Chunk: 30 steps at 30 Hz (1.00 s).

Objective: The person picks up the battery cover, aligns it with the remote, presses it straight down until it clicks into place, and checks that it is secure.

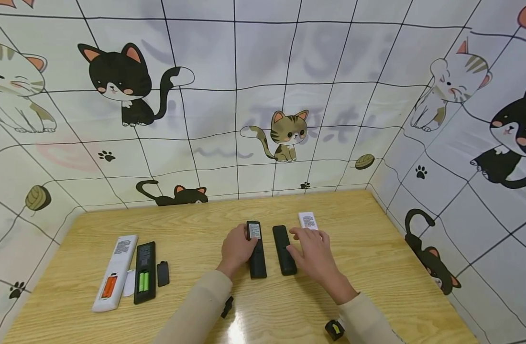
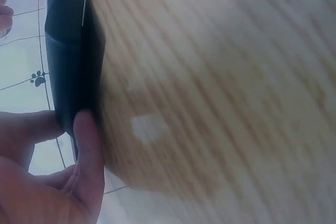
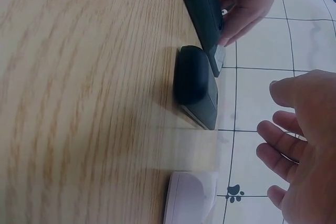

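- Five remotes, three black and two white, sit on the wooden surface.
- Left hand: fingers curled round one black remote, mid-surface.
- Right hand: fingers loosely parted, holding nothing, beside another black one.
- Two covers, black and white, lie leftward.
- Open room: from right hand to right edge.

There are five oblong plastic remotes: one label-backed black remote in the left hand, one plain black remote between both hands, one short white remote beyond the right hand, and two left of the left hand, one long white remote and one green-celled black remote, plus two loose covers, one black cover and one white cover.
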Available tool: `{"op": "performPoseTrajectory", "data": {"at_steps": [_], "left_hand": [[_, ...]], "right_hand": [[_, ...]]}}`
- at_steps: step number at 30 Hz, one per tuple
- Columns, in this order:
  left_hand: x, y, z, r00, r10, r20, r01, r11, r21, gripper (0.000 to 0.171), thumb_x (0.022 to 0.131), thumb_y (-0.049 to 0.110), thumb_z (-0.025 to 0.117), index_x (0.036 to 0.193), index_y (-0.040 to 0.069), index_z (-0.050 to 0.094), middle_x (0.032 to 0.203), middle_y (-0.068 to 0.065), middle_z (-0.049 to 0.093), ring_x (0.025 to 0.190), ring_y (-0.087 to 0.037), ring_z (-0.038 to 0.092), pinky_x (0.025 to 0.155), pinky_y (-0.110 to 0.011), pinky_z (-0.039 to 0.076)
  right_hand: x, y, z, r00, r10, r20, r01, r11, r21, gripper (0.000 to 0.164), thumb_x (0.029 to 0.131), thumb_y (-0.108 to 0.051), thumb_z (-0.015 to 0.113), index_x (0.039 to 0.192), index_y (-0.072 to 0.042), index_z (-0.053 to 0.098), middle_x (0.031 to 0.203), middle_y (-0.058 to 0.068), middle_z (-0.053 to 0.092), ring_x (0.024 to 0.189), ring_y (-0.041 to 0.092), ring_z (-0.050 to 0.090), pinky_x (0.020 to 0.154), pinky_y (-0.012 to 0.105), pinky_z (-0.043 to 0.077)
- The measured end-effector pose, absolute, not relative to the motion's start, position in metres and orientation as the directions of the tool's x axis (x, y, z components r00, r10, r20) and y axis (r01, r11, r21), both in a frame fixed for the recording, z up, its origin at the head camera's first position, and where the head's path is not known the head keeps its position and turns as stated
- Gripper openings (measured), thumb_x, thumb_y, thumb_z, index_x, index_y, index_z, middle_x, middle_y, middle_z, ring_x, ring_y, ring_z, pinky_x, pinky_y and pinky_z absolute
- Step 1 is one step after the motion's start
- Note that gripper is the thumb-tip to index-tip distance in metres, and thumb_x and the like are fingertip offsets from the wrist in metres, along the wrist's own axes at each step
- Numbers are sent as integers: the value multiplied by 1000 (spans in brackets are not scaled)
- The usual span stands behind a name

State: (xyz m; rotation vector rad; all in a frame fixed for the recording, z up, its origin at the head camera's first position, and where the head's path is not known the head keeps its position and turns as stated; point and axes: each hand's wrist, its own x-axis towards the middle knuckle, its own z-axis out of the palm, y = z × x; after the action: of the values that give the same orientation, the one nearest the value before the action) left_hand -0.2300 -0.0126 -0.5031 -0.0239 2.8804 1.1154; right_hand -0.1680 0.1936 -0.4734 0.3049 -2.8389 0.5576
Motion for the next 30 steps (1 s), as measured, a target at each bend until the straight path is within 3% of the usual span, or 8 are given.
{"op": "performPoseTrajectory", "data": {"at_steps": [10,20,30], "left_hand": [[-231,-11,-503,-998,-20,-64,-55,783,620,49,89,27,69,131,6,57,109,-15,64,91,-30,64,76,-44,53],[-227,-15,-503,-999,-17,-37,-37,785,618,44,90,26,68,129,9,58,105,-9,63,82,-22,60,68,-38,50],[-223,-37,-500,-999,-32,0,-25,773,634,36,90,19,64,126,16,60,108,-5,65,82,-23,62,63,-35,47]], "right_hand": [[-169,193,-477,-944,-168,283,-260,908,-328,39,90,-29,71,123,-13,59,103,0,64,103,25,57,100,53,30],[-169,188,-477,-950,-173,260,-258,904,-340,38,91,-30,69,124,-14,59,108,2,66,106,26,57,102,53,29],[-167,174,-476,-934,-256,249,-326,896,-303,32,91,-29,69,120,-17,61,112,1,64,110,26,57,102,54,34]]}}
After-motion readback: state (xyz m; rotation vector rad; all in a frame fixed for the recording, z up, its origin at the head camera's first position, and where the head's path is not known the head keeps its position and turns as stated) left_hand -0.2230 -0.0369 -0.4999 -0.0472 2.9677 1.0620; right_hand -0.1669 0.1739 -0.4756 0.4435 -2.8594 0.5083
